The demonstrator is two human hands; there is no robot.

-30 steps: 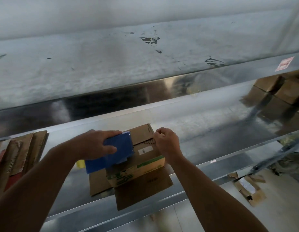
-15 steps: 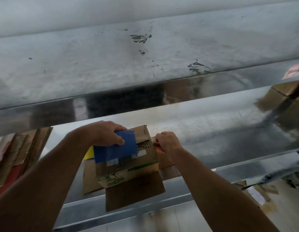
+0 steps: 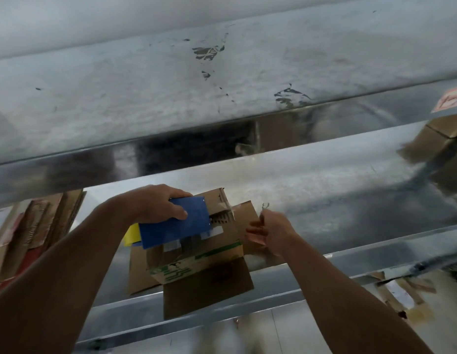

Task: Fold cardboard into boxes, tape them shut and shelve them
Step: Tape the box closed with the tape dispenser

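Left hand (image 3: 156, 203) gripping blue tool (image 3: 177, 224), perhaps tape dispenser, atop box (image 3: 196, 263)

The shelf (image 3: 337, 200) is sheet metal, glossy and reflective, hazed with dull scuffs. The cardboard box (image 3: 214, 249) is matt brown corrugated board. The blue tape dispenser (image 3: 176, 227) looks like smooth plastic.

The shiny metal shelf (image 3: 337, 200) carries a green-printed cardboard box (image 3: 196, 261) at its front edge, one flap hanging over, with a yellow object (image 3: 131, 235) just behind-left of that box, flattened cardboard (image 3: 35, 226) far left and closed cardboard boxes (image 3: 442, 139) far right.
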